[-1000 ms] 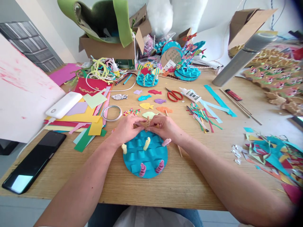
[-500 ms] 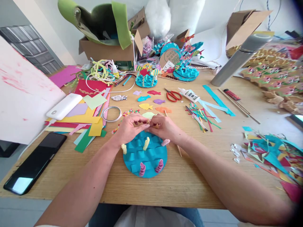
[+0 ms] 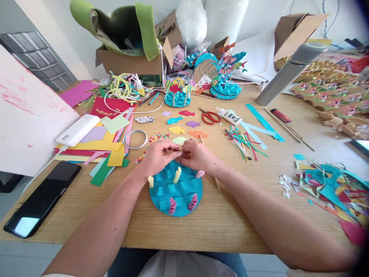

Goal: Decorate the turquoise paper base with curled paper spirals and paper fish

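Note:
Both hands meet over the far edge of a round blue disc (image 3: 178,209) covered with wavy blue paper strips. Between the fingertips of my left hand (image 3: 161,156) and my right hand (image 3: 197,154) is a small tan fuzzy piece (image 3: 180,148), mostly hidden by the fingers. Each hand is closed in a pinch on it. Coiled pipe cleaners stand up from the disc: a yellow one (image 3: 177,175) in the middle, another yellow at the left, a pale pink one (image 3: 200,174) at the right, and two darker pink ones (image 3: 172,206) at the front.
Paper fish (image 3: 177,130), red-handled scissors (image 3: 210,116) and a glue bottle (image 3: 230,116) lie beyond my hands. Leftward are coloured papers (image 3: 106,146), a tape roll (image 3: 135,139) and a phone (image 3: 42,198). Paper scraps (image 3: 331,184) and a grey flask (image 3: 282,79) are rightward. A wooden stick (image 3: 217,184) lies beside the disc.
The hands stay pinched at the same place, with only a slight shift of the right fingers. The whole view has moved a little; nothing else visibly differs.

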Tool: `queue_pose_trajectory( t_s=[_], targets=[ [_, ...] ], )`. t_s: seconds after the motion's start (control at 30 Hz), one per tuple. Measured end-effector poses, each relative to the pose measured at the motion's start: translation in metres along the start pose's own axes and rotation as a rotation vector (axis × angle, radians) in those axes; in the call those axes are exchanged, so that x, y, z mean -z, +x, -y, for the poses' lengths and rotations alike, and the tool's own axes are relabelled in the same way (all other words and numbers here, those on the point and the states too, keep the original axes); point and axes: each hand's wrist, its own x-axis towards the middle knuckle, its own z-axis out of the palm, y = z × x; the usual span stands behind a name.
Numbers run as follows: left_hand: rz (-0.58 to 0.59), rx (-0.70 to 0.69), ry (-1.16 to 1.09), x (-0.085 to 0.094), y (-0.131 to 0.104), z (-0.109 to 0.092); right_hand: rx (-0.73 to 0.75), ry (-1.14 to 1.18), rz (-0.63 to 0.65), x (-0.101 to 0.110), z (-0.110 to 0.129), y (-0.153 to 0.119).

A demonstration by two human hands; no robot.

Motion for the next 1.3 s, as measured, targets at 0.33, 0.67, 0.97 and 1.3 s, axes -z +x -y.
queue_pose_trajectory(
  t_s=[0.33,0.67,0.97,1.3],
  targets=[
    [0.006,-0.008,0.010,0.001,0.000,0.000,-0.003,-0.026,0.017,-0.004,0.002,0.001],
    [0.007,-0.007,0.007,0.001,0.000,-0.001,-0.004,-0.059,0.055,-0.005,0.002,0.003],
    [-0.002,-0.026,0.002,0.001,0.000,0.003,0.004,-0.127,0.059,-0.006,0.005,0.004],
    [-0.011,0.011,-0.008,0.000,-0.001,0.004,-0.086,0.057,0.143,0.003,-0.003,0.003]
  ],
)
